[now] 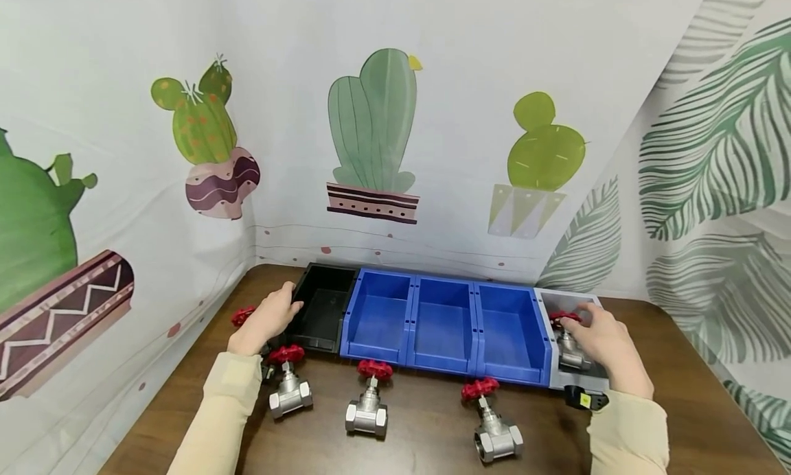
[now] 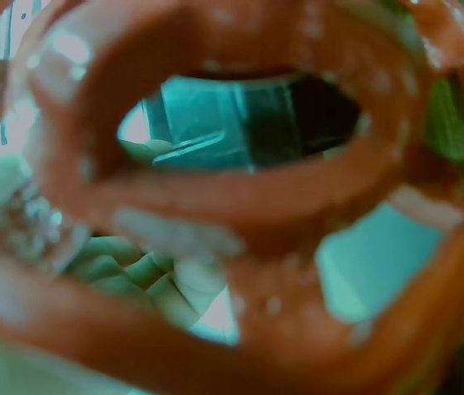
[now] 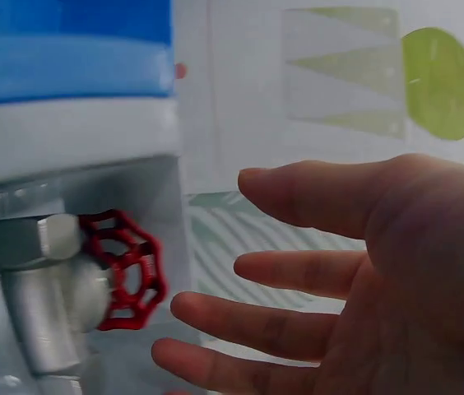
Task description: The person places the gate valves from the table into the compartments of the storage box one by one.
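Observation:
My right hand [image 1: 608, 338] is over the grey bin [image 1: 608, 379] at the right end of the row, its fingers spread. Inside that bin a metal valve [image 1: 571, 351] stands with its red handwheel [image 3: 137, 276] facing my fingertips; the right wrist view shows a gap between them. At the row's other end, my left hand [image 1: 272, 317] lies by the left side of the black bin [image 1: 321, 341], fingers loosely extended at its rim. Another red handwheel [image 1: 243, 315] shows behind this hand, the rest of its valve hidden. A blurred red handwheel [image 2: 240, 206] fills the left wrist view.
Three blue bins [image 1: 441, 358] sit between the black and grey ones. In front on the brown table [image 1: 426, 441] are a left valve [image 1: 290, 396], a middle valve [image 1: 367, 416] and a right valve [image 1: 496, 439]. A cactus-print cloth [image 1: 457, 118] hangs behind.

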Demonstrator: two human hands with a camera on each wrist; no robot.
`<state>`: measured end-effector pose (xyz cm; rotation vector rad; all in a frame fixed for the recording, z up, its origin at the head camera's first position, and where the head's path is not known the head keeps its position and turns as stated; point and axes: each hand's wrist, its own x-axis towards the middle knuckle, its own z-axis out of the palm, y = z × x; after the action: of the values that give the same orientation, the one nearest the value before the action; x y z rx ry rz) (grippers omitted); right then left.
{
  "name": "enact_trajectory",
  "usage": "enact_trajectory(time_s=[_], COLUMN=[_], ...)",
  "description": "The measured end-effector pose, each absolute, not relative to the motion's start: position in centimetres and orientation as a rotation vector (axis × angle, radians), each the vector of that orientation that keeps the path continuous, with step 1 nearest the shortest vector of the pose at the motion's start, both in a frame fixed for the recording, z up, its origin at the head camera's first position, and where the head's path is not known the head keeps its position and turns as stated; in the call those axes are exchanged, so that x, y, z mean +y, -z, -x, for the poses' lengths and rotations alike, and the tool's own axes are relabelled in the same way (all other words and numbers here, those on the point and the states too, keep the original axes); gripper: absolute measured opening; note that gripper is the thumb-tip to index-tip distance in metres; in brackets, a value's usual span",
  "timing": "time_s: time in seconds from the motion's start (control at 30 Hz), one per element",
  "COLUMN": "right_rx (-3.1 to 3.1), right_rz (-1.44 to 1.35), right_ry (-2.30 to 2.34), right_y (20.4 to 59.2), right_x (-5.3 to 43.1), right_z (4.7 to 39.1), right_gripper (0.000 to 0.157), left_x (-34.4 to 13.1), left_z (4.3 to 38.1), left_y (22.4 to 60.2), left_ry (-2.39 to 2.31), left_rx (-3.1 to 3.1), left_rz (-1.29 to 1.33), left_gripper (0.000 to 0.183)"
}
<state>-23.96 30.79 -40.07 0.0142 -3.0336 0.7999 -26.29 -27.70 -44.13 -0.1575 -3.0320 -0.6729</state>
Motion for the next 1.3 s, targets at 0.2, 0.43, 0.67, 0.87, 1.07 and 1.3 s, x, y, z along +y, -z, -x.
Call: enact_trajectory(time_s=[0.2, 0.43, 0.67, 0.87, 1.07, 1.3], right_rx=[-2.982, -2.904, -2.808, -2.776, -2.856, -2.905], right_rz=[-0.099, -0.264, -0.455, -0.606, -0.671, -0.728], right_ry=[-0.786, -0.749, -0.711, -0.755, -0.782, -0.825], right_y=[38.0, 36.7, 36.6, 37.6, 39.0, 40.4], right_x=[29.9, 28.4, 25.9, 23.6, 22.5, 22.0], right_z=[22.5, 21.4, 20.4, 19.0, 17.6, 16.3], right_gripper=[0.06, 0.055, 0.037, 0.031, 0.031, 0.033], left_x=[-27.7, -28.0, -28.1, -28.0, -27.7, -27.8], left_z=[26.0, 25.7, 25.9, 26.0, 26.2, 26.3], left_y=[44.3, 44.3, 44.1, 44.0, 43.9, 44.2], left_ry=[0.681, 0.682, 0.677, 0.678, 0.667, 0.67], left_rx=[-3.043, -3.045, -3.043, -3.04, -3.024, -3.027], left_rz=[0.139, 0.141, 0.152, 0.152, 0.17, 0.168], left_gripper=[0.047, 0.047, 0.047, 0.047, 0.044, 0.045])
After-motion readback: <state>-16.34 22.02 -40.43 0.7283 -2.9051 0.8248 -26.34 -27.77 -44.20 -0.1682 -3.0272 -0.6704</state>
